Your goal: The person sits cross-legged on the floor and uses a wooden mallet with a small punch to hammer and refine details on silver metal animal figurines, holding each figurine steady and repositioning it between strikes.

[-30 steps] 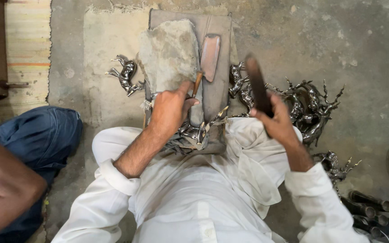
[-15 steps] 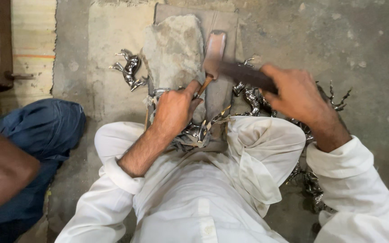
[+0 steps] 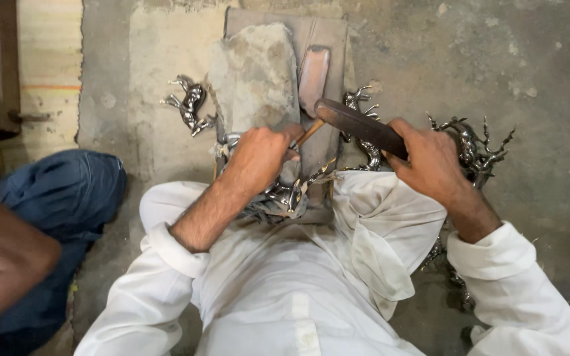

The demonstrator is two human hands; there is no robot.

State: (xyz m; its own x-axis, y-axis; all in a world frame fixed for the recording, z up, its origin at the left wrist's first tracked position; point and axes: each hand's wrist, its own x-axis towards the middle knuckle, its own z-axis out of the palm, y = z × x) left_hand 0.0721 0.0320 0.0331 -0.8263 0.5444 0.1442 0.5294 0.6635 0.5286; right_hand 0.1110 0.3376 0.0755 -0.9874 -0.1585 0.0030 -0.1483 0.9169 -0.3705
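My left hand (image 3: 258,155) grips a thin tool with a wooden handle (image 3: 310,132) and presses on a shiny metal animal figurine (image 3: 285,194) that lies at the near edge of a flat board (image 3: 328,29), between my white-clad knees. My right hand (image 3: 430,161) is closed around a dark wooden bar (image 3: 357,125). The bar's far end meets the top of the wooden-handled tool. A grey stone slab (image 3: 252,76) and a reddish flat piece (image 3: 314,76) lie on the board just beyond my hands.
More shiny figurines lie on the concrete floor: one to the left of the slab (image 3: 189,105), a pile with antlers at the right (image 3: 476,145). Another person's blue-trousered knee (image 3: 61,198) and bare arm (image 3: 1,264) are at the left.
My right hand swung the dark bar from upright at the right down and leftward onto the tool's end. My left hand stayed on the tool and figurine.
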